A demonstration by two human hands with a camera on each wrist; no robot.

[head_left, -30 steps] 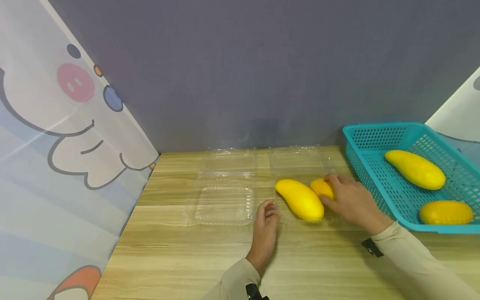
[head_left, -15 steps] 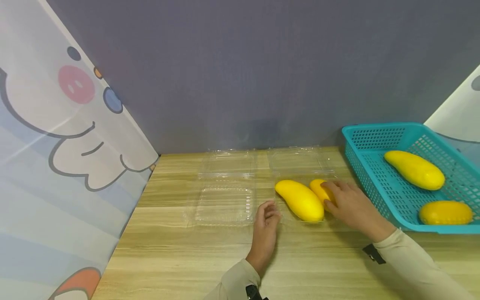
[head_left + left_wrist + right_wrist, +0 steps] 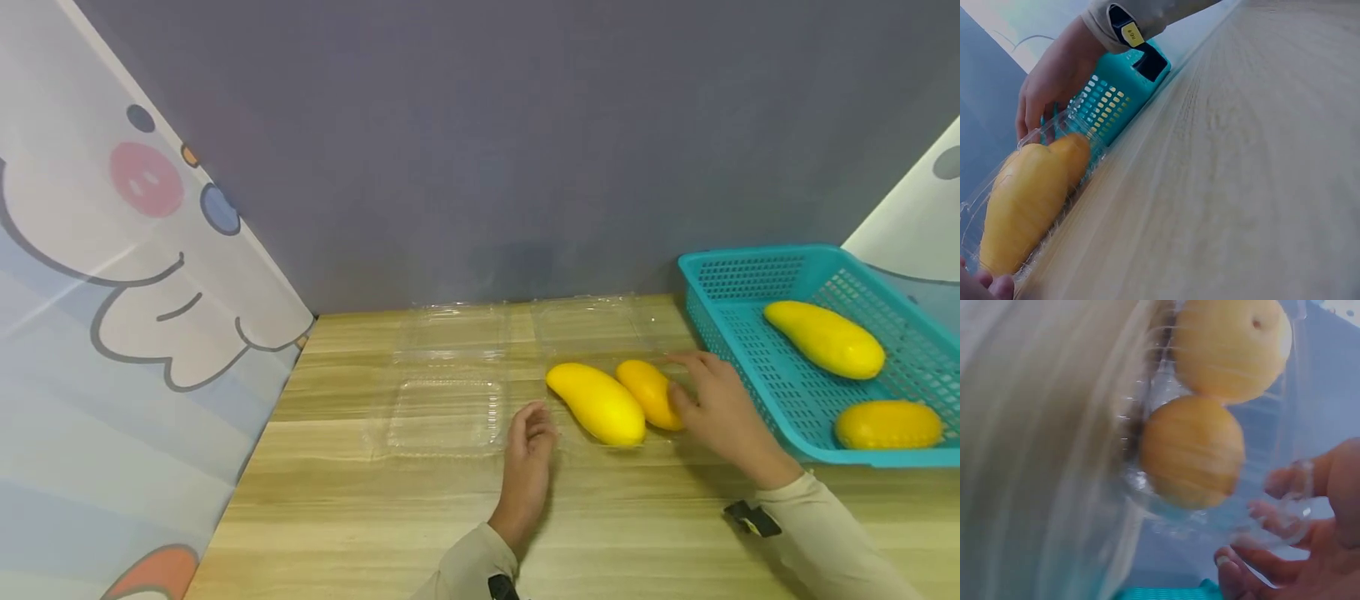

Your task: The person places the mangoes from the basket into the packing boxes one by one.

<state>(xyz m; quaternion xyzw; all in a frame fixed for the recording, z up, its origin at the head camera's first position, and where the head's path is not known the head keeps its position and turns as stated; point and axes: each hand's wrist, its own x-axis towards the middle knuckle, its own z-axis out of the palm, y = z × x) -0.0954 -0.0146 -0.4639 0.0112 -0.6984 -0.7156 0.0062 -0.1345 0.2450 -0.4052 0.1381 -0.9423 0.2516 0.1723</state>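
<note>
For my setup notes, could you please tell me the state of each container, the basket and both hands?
Left clear container: open, lid laid back
Right clear container: open, larger yellow fruit and smaller yellow fruit inside
Teal basket: upright, two yellow fruits inside
Left hand: loosely curled near the right container's edge
Right hand: loosely open, holding no fruit

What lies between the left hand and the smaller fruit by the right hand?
In the head view, the larger yellow fruit lies between the left hand and the smaller fruit.

Cartoon-printed panel [image 3: 112, 333] beside a grey backdrop [image 3: 487, 150], wood-grain tabletop [image 3: 360, 517] below.
</note>
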